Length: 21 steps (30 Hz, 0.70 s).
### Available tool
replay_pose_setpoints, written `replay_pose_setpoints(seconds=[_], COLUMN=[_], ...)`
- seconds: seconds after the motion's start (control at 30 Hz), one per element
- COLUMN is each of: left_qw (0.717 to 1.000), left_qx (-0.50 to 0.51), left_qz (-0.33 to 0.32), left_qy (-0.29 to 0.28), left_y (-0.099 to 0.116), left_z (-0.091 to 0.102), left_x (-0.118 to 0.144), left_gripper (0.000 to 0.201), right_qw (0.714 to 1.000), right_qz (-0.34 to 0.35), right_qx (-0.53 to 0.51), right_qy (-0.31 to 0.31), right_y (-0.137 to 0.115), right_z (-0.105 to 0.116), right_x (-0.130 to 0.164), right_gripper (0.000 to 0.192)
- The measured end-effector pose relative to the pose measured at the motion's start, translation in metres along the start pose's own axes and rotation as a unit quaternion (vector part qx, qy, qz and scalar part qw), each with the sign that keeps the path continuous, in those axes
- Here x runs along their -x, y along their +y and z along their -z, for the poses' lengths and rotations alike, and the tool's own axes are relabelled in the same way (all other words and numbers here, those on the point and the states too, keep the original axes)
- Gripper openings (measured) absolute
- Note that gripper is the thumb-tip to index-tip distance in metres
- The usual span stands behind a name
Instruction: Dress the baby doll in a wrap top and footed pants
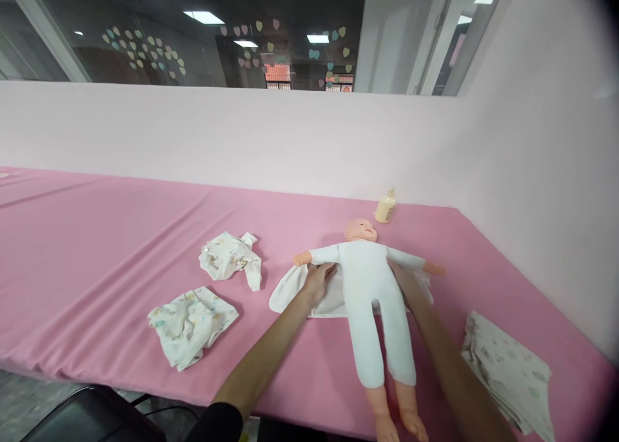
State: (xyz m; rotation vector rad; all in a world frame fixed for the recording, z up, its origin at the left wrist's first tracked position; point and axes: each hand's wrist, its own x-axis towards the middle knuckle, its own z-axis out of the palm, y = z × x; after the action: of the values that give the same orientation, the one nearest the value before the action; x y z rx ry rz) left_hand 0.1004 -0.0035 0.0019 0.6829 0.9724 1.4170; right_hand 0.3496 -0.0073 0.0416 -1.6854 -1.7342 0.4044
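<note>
A doll (371, 274) in a white fabric body suit lies face up, arms spread and feet toward me. A white cloth (290, 290) is spread beneath its back and shows on both sides. On the left of the doll's torso, under its arm, my left hand (319, 283) has its fingers curled against the cloth and looks closed on it. My right hand (405, 284) rests along the other side of the torso, below the other arm. Most of its fingers are hidden, so its grip cannot be made out.
Two crumpled printed baby garments (231, 258) lie to the left. A folded printed cloth (507, 368) is at the right. Behind the doll's head stands a cream pump bottle (385, 207). A pink sheet (120, 235) covers the table, with walls behind and right. A black chair (94, 416) is lower left.
</note>
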Motion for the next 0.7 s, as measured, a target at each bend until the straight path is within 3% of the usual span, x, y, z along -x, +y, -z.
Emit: replay_pose_setpoints(seconds=[0.07, 0.17, 0.23, 0.27, 0.33, 0.43, 0.5, 0.53, 0.63, 0.7], left_qw=[0.998, 0.982, 0.963, 0.952, 0.926, 0.845, 0.8, 0.793, 0.802, 0.809], left_qx=[-0.06, -0.19, -0.271, -0.303, -0.368, -0.508, -0.575, -0.588, -0.584, -0.577], left_qz=[0.004, 0.011, -0.004, -0.019, -0.058, -0.109, -0.117, -0.112, -0.097, -0.088], left_qy=[-0.014, -0.018, 0.006, 0.025, 0.068, 0.123, 0.124, 0.113, 0.076, 0.068], left_y=[0.01, 0.026, 0.036, 0.04, 0.046, 0.047, 0.046, 0.047, 0.056, 0.07], left_z=[0.015, 0.038, 0.049, 0.053, 0.056, 0.056, 0.057, 0.059, 0.068, 0.074], left_x=[0.004, 0.006, 0.005, 0.003, 0.001, -0.004, -0.008, -0.009, -0.013, -0.014], left_gripper=[0.018, 0.011, 0.008, 0.008, 0.017, 0.032, 0.027, 0.021, 0.01, 0.006], right_qw=[0.999, 0.994, 0.994, 0.994, 0.976, 0.916, 0.881, 0.868, 0.85, 0.855], right_qz=[-0.036, -0.068, -0.011, 0.056, 0.209, 0.372, 0.428, 0.443, 0.459, 0.451], right_qx=[0.004, 0.044, 0.064, 0.066, 0.064, 0.096, 0.131, 0.148, 0.184, 0.185], right_qy=[0.008, 0.067, 0.087, 0.073, 0.005, -0.117, -0.157, -0.167, -0.181, -0.179], right_y=[0.004, -0.007, -0.028, -0.042, -0.073, -0.111, -0.123, -0.124, -0.12, -0.116], right_z=[0.001, -0.002, -0.009, -0.015, -0.03, -0.057, -0.074, -0.081, -0.094, -0.098], right_x=[-0.001, -0.008, -0.014, -0.017, -0.022, -0.029, -0.034, -0.037, -0.046, -0.051], right_gripper=[0.062, 0.057, 0.055, 0.053, 0.052, 0.058, 0.057, 0.055, 0.049, 0.045])
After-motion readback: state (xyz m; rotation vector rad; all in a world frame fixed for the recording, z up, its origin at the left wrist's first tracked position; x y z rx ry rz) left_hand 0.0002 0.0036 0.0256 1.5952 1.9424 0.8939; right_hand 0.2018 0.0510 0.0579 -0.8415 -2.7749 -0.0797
